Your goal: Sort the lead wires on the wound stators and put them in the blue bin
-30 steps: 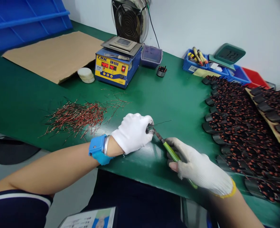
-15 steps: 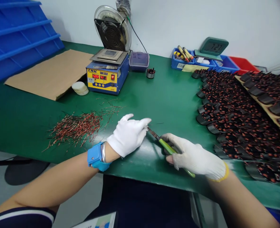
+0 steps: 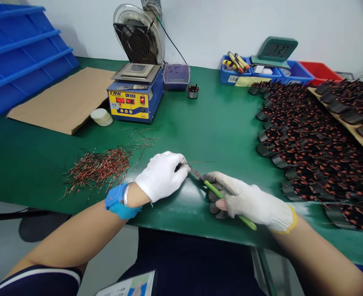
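Observation:
My left hand [image 3: 164,174], in a white glove, is closed with thumb and fingertips together just above the table. A little of something dark shows between its fingers, mostly hidden. Wrapped in a pale knit glove with a yellow cuff, my right hand [image 3: 240,196] grips green-handled pliers [image 3: 212,188]. Their jaws reach the left fingertips. A thin wire [image 3: 201,161] sticks out to the right from there. To the left lies a loose heap of copper wire pieces [image 3: 103,166] on the green table [image 3: 218,123].
At the back stand a blue-and-yellow CM 558 heating unit [image 3: 129,105], a round fume hood [image 3: 140,41], a purple bin [image 3: 177,78] and a single wound stator [image 3: 193,92]. Rows of stators [image 3: 307,144] fill the right side. Cardboard [image 3: 64,96] lies back left.
My left hand's fingers have curled in and its thumb has closed toward them. The pliers' jaws stay at those fingertips, and their handles look closer together. The view has shifted slightly.

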